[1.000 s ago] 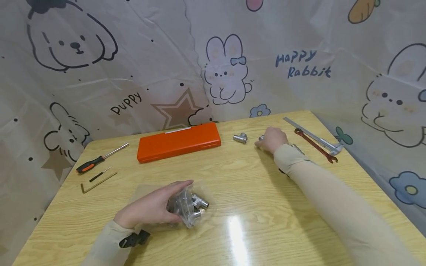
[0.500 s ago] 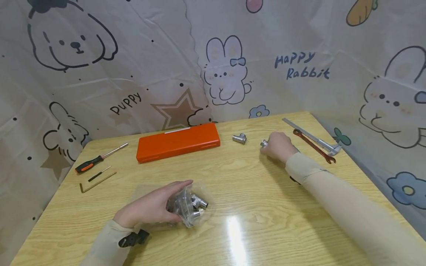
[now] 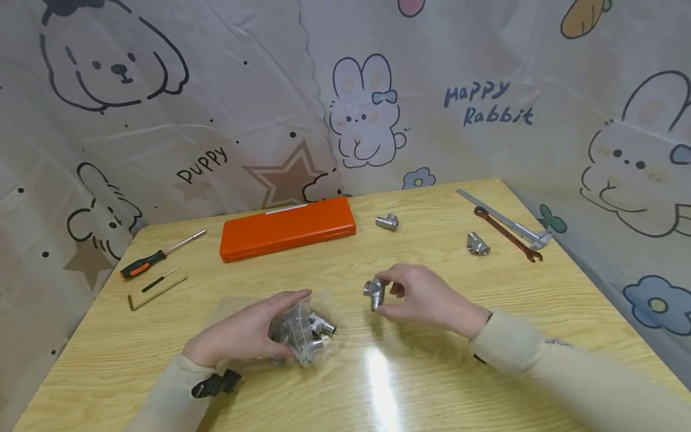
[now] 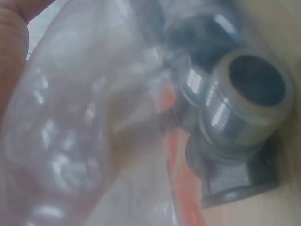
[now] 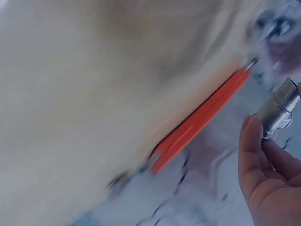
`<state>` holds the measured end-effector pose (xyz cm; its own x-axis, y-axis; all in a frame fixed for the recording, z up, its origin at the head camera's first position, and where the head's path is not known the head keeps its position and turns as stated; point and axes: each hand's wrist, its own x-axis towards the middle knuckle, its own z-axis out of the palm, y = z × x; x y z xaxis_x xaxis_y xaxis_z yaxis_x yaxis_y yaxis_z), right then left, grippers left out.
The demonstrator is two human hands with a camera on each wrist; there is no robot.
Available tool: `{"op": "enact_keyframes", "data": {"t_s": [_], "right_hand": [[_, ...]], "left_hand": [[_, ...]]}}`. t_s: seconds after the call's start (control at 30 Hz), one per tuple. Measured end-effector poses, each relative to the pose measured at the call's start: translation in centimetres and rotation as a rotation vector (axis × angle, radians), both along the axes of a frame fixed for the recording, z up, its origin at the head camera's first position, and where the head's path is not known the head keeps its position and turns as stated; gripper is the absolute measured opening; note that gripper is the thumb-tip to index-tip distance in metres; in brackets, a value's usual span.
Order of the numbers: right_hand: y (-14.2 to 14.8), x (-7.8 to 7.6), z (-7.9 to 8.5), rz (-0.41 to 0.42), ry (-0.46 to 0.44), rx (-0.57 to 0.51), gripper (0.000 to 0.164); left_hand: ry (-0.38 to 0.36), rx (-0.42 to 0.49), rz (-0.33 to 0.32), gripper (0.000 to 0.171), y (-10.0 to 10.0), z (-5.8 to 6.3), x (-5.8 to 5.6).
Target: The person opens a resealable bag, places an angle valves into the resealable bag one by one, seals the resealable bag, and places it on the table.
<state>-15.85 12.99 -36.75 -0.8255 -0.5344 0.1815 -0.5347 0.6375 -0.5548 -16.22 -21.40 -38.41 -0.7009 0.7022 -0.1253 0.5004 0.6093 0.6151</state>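
The right hand (image 3: 426,297) pinches a threaded metal tee fitting (image 3: 374,291) between thumb and fingers over the worktop (image 3: 448,390), its long axis running roughly toward the person; the fitting lies to the right of, and apart from, the clear plastic bag (image 3: 297,330) that the left hand (image 3: 243,327) grips, probably the relation that counts; the backdrop (image 3: 432,60) reads "Happy Rabbit" and "Puppy"; no brand on the fitting is legible.

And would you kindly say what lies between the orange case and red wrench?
The head view shows one metal fitting nearer the orange case, another fitting nearer the red wrench.
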Motion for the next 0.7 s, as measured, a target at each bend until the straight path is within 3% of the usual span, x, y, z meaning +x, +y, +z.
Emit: {"op": "enact_keyframes", "data": {"t_s": [0.17,0.37,0.5,0.7], "right_hand": [[-4.6,1.0,-0.8,0.113,-0.103,-0.089,0.051],[-9.4,0.7,-1.1,0.143,-0.164,-0.107,0.046],[-11.8,0.3,-1.7,0.124,-0.128,-0.072,0.035],[-13.2,0.4,-2.0,0.083,0.012,0.037,0.035]], "left_hand": [[0.003,0.008,-0.01,0.099,-0.1,0.0,-0.1],[-0.003,0.027,-0.012,0.1,-0.1,0.0,-0.1],[-0.002,0.04,-0.005,0.101,-0.2,0.0,0.0],[-0.009,0.055,0.01,0.101,-0.2,0.2,0.0]]}}
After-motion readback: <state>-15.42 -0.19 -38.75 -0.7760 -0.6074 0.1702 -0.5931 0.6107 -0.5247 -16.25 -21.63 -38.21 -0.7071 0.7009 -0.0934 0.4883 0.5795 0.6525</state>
